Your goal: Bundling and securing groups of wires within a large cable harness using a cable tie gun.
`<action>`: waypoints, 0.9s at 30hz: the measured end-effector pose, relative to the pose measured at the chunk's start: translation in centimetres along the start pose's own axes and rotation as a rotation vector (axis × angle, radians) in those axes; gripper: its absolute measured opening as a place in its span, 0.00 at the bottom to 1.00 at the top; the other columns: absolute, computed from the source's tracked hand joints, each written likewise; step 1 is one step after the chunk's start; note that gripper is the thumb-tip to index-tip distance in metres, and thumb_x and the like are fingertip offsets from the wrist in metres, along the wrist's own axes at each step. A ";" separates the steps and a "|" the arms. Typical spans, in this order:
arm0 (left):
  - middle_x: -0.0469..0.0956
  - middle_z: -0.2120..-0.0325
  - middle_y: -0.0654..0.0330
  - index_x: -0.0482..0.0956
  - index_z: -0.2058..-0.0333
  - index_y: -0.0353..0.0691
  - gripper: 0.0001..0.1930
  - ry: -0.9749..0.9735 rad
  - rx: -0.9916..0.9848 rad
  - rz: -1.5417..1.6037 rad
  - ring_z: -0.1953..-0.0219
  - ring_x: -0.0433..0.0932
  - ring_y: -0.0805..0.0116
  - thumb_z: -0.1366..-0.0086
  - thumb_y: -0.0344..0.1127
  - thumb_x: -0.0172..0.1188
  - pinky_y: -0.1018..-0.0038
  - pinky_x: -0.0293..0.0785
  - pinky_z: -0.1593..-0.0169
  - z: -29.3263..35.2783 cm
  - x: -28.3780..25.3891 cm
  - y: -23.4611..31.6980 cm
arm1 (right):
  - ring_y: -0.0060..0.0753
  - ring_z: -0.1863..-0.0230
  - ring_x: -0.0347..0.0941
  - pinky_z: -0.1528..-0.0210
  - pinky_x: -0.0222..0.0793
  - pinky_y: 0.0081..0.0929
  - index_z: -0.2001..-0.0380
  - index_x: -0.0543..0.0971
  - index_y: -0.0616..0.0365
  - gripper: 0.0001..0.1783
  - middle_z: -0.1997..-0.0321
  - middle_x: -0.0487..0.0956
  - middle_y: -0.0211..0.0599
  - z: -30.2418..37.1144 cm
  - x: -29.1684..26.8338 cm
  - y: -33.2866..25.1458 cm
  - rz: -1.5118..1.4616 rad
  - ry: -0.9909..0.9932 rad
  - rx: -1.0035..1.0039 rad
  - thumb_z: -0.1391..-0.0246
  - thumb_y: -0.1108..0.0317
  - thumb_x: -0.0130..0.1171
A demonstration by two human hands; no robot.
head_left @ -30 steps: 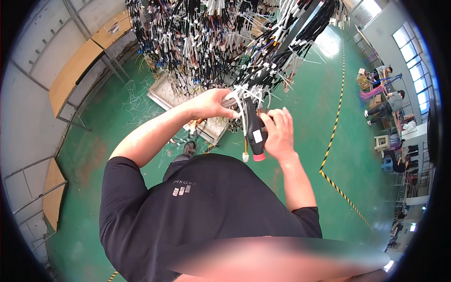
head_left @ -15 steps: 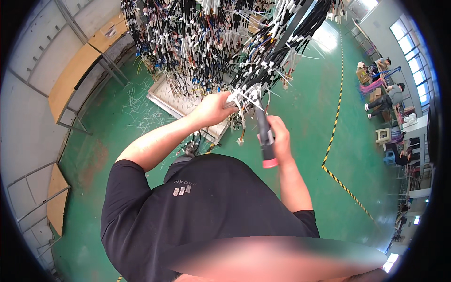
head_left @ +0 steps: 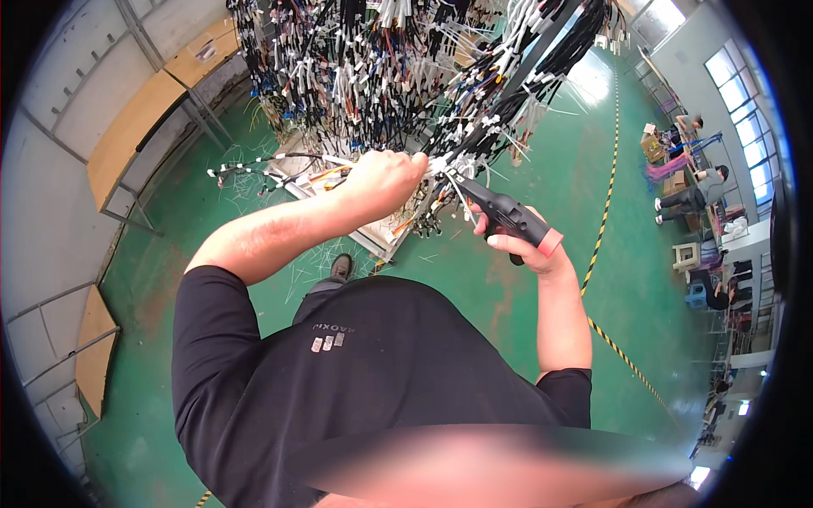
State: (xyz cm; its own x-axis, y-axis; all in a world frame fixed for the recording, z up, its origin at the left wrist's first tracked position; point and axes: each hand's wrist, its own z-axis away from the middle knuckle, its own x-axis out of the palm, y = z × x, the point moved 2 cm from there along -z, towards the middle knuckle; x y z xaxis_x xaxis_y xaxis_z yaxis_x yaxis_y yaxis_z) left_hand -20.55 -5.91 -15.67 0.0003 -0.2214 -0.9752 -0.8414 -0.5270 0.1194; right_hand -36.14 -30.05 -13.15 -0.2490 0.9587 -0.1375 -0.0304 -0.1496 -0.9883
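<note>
My left hand (head_left: 383,181) is closed round a bundle of wires (head_left: 318,157), whose loose ends with small white connectors stick out to the left past my wrist. In my right hand (head_left: 529,247) is a black cable tie gun (head_left: 506,212) with a pinkish-red rear end. Its narrow nose points up and left, close to the white ties on the bundle beside my left fist. Whether the nose touches a tie I cannot tell. A dense mass of hanging wire harnesses (head_left: 356,85), black with white connectors and ties, fills the space ahead.
Under the harnesses lies a pale tray (head_left: 383,241). White tie offcuts are scattered on the green floor (head_left: 212,288). Wooden-topped tables (head_left: 140,127) line the left wall. Black-and-yellow tape (head_left: 605,220) marks the floor at right; beyond it sit people at benches and a stool (head_left: 686,256).
The gun has swung from near upright to tilted, its rear end moving right and up with my right hand. My left fist has turned over, and wire ends now stick out leftward.
</note>
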 end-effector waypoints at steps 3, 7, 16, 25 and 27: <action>0.83 0.76 0.51 0.75 0.63 0.36 0.04 0.057 0.070 -0.019 0.72 0.86 0.50 0.34 0.29 0.55 0.56 0.81 0.72 -0.2 -0.5 -0.4 | 0.23 0.54 0.75 0.47 0.73 0.26 0.38 0.79 0.64 0.29 0.57 0.82 0.28 -0.1 0.3 0.0 0.002 -0.014 -0.014 0.45 0.71 0.68; 0.82 0.74 0.53 0.72 0.61 0.36 0.06 0.026 0.045 -0.066 0.70 0.86 0.52 0.36 0.27 0.58 0.56 0.82 0.69 -0.2 -0.7 -0.4 | 0.22 0.55 0.75 0.49 0.73 0.25 0.39 0.79 0.60 0.28 0.59 0.81 0.26 -0.2 1.4 -0.1 0.139 0.010 0.007 0.45 0.71 0.69; 0.85 0.73 0.52 0.76 0.62 0.36 0.05 0.034 0.063 -0.080 0.69 0.88 0.54 0.34 0.29 0.55 0.57 0.83 0.69 0.0 -1.5 -0.3 | 0.23 0.70 0.74 0.63 0.73 0.26 0.60 0.84 0.61 0.14 0.74 0.77 0.28 0.5 3.5 3.6 0.495 0.343 -0.032 0.45 0.65 0.75; 0.83 0.72 0.51 0.74 0.58 0.37 0.06 -0.056 0.005 0.011 0.65 0.87 0.48 0.34 0.27 0.56 0.53 0.82 0.63 -0.3 -0.7 -0.3 | 0.37 0.64 0.80 0.56 0.76 0.33 0.57 0.82 0.62 0.21 0.66 0.80 0.37 -0.3 3.5 3.8 0.588 0.299 -0.268 0.46 0.59 0.77; 0.83 0.72 0.51 0.73 0.58 0.37 0.06 -0.056 0.006 0.002 0.66 0.86 0.48 0.34 0.27 0.56 0.53 0.82 0.63 -0.2 -1.0 -0.1 | 0.37 0.60 0.81 0.52 0.76 0.33 0.54 0.81 0.63 0.24 0.64 0.81 0.38 -0.1 3.6 4.3 0.577 0.286 -0.259 0.45 0.58 0.76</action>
State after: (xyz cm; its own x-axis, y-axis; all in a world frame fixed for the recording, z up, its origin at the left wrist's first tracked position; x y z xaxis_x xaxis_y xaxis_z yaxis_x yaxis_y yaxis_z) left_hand -20.36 -5.86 -14.67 -0.0315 -0.1757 -0.9839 -0.8449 -0.5213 0.1201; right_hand -37.02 -27.24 -17.85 0.1107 0.7746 -0.6227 0.2712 -0.6263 -0.7309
